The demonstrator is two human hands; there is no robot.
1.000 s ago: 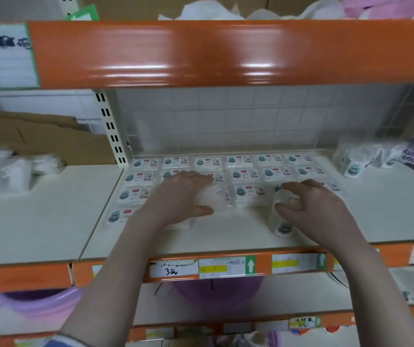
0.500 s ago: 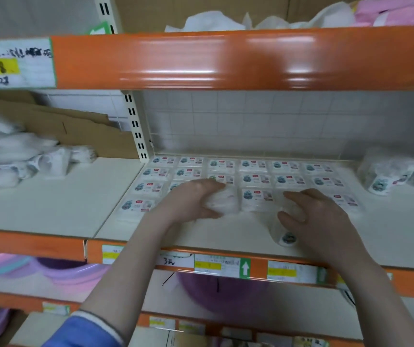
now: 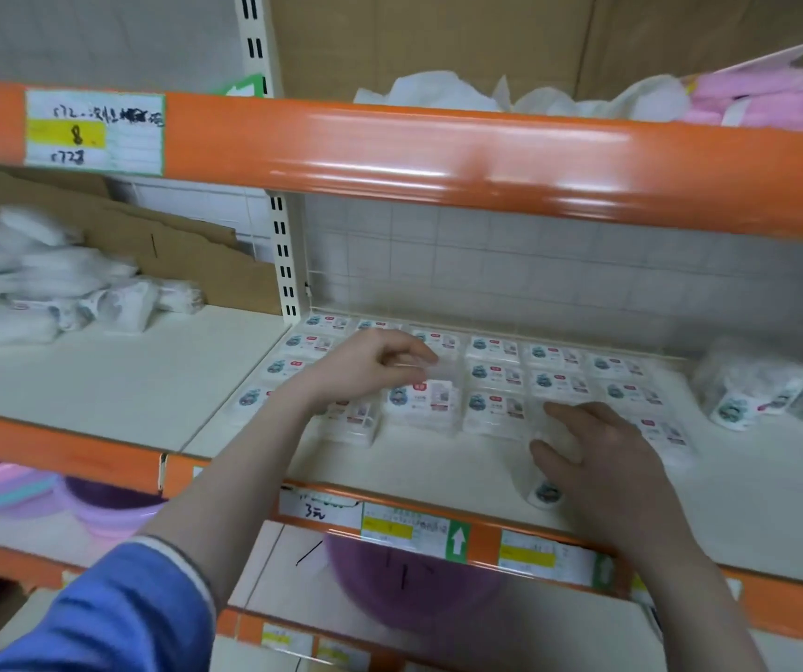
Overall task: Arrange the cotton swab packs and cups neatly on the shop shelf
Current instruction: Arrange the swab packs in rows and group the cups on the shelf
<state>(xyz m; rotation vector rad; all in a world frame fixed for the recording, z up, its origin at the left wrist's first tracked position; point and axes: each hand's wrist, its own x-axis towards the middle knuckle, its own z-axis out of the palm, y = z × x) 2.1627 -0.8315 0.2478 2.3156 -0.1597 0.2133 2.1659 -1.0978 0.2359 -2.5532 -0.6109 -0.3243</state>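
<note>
Left hand (image 3: 370, 366) pinches clear pack (image 3: 431, 368); right hand (image 3: 598, 458) grips white cup (image 3: 542, 489).

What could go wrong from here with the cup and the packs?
The cup lies on its side near the shelf's front edge under the right hand; a nudge might roll it off. The left hand pinches something blurred above the packs; setting it down carelessly could skew the rows.
</note>
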